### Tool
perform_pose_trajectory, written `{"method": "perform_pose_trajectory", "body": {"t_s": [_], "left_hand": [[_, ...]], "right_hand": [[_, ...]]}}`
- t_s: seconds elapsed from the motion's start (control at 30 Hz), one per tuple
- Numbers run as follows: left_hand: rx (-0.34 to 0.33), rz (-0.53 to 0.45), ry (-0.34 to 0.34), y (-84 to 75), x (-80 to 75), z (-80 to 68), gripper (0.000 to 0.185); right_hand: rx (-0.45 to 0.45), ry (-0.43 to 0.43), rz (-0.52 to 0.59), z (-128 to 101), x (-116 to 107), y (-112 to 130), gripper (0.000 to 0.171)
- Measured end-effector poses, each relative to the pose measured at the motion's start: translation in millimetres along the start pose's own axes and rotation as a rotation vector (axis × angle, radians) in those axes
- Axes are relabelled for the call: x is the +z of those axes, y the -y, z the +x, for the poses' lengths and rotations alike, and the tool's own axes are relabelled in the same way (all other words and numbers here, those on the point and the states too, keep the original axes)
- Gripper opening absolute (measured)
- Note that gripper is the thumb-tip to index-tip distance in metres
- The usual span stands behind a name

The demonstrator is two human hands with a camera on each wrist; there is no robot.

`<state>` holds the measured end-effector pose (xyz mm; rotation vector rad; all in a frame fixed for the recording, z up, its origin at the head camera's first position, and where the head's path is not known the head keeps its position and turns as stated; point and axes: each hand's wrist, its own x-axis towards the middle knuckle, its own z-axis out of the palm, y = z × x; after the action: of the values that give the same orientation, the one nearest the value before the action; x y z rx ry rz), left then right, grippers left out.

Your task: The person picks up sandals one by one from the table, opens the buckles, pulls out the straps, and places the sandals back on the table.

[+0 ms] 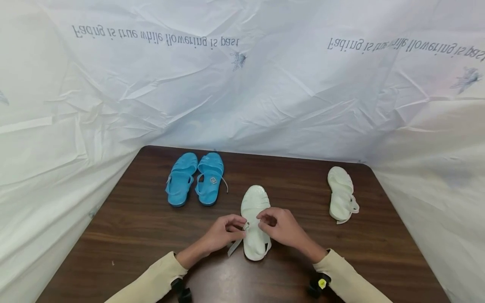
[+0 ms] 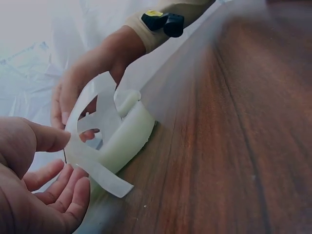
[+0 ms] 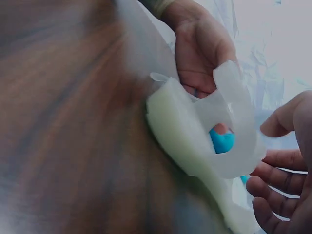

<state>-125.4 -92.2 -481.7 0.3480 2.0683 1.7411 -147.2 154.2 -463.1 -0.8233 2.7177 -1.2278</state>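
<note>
A white sandal point(image 1: 254, 202) lies on the table between both hands, toe pointing away. My left hand point(image 1: 223, 231) pinches the small metal buckle point(image 1: 246, 226) on its strap between thumb and fingers. A loose strap end point(image 2: 114, 185) hangs out past those fingers. My right hand point(image 1: 282, 226) is at the sandal's right side, fingers loosely bent. In the right wrist view, a gap shows between its thumb point(image 3: 280, 119) and fingers, and the fingertips are right at the edge of the arched strap point(image 3: 243, 131).
A pair of blue sandals point(image 1: 182, 181) lies at the back left of the dark wooden table point(image 1: 295, 181). Another white sandal point(image 1: 340, 189) rests at the far right, its strap hanging over the side. White printed sheeting point(image 1: 265, 105) hangs behind and beside the table.
</note>
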Motion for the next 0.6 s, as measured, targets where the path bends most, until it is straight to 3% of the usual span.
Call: {"method": "perform_pose_trajectory", "body": {"t_s": [0.3,0.6], "left_hand": [[-0.054,-0.014,-0.046,1.0,-3.8,-8.8,0.036],[-0.085,0.036,0.047,2.6,-3.7,-11.2,0.031]], "right_hand": [[-0.118,0.219,-0.021,27,-1,6,0.024],[-0.117,0.457,0.015,42,-1,5,0.012]]}}
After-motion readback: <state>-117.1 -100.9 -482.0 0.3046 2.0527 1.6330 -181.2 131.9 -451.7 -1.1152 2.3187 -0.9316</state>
